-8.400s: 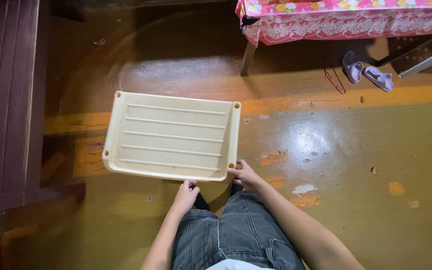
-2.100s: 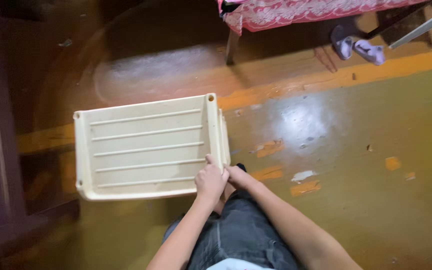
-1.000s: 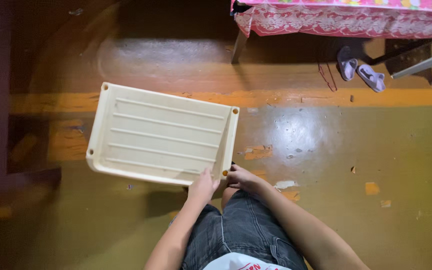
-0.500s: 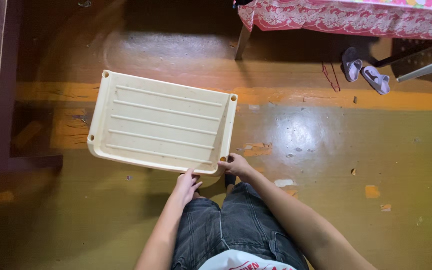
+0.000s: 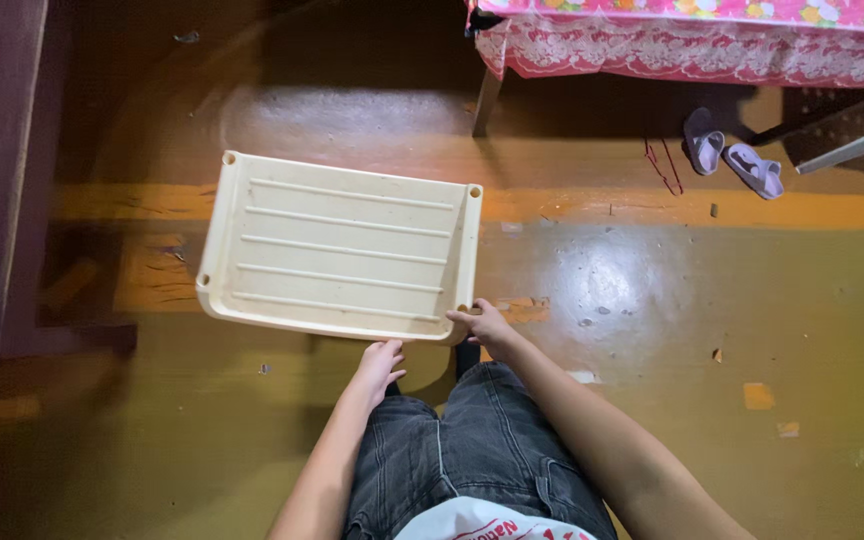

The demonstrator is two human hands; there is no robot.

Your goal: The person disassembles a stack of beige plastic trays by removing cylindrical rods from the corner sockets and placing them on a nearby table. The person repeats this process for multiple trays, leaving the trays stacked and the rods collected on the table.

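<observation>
Worn, glossy yellow-brown floor [image 5: 652, 330] spreads below, with an orange stripe across it. Above it, the person holds a cream plastic tray [image 5: 342, 255], ribbed and with a hole at each corner, roughly level. The right hand [image 5: 482, 325] pinches its near right corner; the left hand [image 5: 380, 362] cups the near edge from below. Moving the hands wider apart would likely steady it. No packages, labels or signs show on the tray; a pink flowered cloth [image 5: 692, 40] hangs at the top, with pale slippers [image 5: 727, 150] beneath.
</observation>
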